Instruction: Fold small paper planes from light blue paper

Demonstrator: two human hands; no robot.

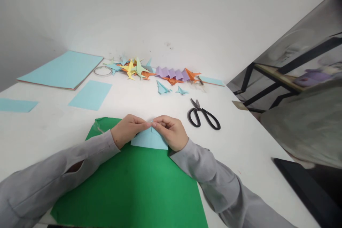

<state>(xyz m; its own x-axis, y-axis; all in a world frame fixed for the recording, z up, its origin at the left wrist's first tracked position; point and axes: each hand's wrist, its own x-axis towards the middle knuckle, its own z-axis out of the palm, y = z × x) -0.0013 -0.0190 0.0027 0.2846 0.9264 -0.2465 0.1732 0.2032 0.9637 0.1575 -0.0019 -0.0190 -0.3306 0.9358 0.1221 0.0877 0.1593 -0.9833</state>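
A light blue paper piece (pixel 150 140) lies on a large green sheet (pixel 133 185), its upper part folded and its lower edge straight. My left hand (pixel 131 129) pinches the paper's top from the left, thumb and fingers pressed together. From the right, my right hand (pixel 172 131) pinches the same top, its thumb on the fold. The two thumb tips meet or nearly meet there. Fingers cover part of the folded edges.
Black-handled scissors (pixel 204 114) lie right of my hands. Blue sheets (pixel 91 95) and a paper stack (pixel 61 69) are at left. Folded paper figures (pixel 133 68), a purple pleated strip (pixel 172 73) and a tape roll (pixel 103 71) sit along the wall. A dark flat object (pixel 299 185) is at right.
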